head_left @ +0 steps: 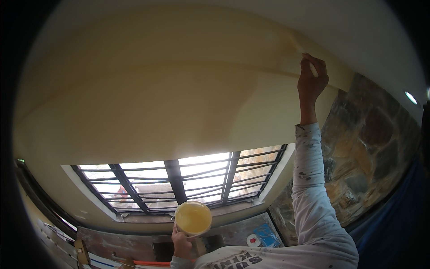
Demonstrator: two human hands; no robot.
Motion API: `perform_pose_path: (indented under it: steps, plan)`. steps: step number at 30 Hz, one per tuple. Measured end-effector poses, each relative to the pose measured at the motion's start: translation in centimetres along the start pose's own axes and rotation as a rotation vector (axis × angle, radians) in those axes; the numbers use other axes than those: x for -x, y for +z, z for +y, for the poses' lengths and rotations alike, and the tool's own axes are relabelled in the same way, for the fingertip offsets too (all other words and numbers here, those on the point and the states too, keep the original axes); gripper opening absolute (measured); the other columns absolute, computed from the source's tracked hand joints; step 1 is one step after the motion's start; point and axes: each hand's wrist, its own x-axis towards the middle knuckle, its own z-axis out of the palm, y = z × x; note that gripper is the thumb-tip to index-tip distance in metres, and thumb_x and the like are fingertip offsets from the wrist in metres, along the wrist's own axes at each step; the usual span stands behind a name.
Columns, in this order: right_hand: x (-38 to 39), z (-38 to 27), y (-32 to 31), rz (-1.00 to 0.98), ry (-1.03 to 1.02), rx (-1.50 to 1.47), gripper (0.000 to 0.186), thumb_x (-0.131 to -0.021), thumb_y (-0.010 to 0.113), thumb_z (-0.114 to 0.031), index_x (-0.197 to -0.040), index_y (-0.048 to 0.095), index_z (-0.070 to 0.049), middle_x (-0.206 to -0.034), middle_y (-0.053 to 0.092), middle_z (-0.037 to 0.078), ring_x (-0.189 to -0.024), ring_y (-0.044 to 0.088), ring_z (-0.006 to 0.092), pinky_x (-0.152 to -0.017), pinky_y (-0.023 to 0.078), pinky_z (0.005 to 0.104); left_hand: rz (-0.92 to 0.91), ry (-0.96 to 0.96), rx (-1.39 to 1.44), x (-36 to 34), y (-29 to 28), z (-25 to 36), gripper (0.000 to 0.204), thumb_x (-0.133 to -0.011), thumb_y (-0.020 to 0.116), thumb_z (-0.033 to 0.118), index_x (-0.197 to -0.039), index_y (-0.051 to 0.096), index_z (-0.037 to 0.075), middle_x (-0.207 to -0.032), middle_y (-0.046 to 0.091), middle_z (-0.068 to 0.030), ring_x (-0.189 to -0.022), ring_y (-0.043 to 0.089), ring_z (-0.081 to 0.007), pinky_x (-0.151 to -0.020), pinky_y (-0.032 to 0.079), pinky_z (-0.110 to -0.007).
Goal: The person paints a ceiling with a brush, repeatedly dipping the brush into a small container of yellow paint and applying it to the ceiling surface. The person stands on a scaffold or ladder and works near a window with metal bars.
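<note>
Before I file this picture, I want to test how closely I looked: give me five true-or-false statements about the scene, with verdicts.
1. The right hand is raised and grips a brush. True.
2. Nothing is in the left hand. False: the left hand holds a round tub with yellow contents.
3. Dark bars cross the window. True.
4. Stonework fills the left side of the view. False: the stonework is on the right.
5. The sleeve on the raised arm is solid black. False: the sleeve is whitish with dark marks.
</note>
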Motion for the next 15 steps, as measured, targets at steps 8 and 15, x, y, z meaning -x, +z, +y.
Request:
perform_pose_path:
  steps: [8,15]
  plan:
    - [2.3,-4.5,2.3,0.091,0.035,0.073,0.015,-0.093,0.077,-0.01,-0.108,0.079,-0.007,-0.101,0.074,0.011,-0.094,0.074,0.0275,-0.084,0.058,0.0389,-0.033,-0.036,-0.018,-0.4,0.5,0.4,0.083,-0.084,0.025,-0.018,-0.157,0.047,0.013,-0.149,0.057,-0.0161,-0.13,0.065,-0.0409,-0.089,0.065,-0.068]
    - [4.2,-8.6,4.8,-0.047,0.07,-0.314,0.017,-0.096,0.078,-0.005,-0.113,0.078,-0.003,-0.104,0.077,0.01,-0.094,0.077,0.0207,-0.085,0.061,0.032,-0.031,-0.042,-0.098,0.8,2.5,2.7,0.068,-0.09,0.033,-0.014,-0.154,0.048,0.007,-0.145,0.06,-0.0172,-0.126,0.068,-0.0398,-0.093,0.066,-0.062]
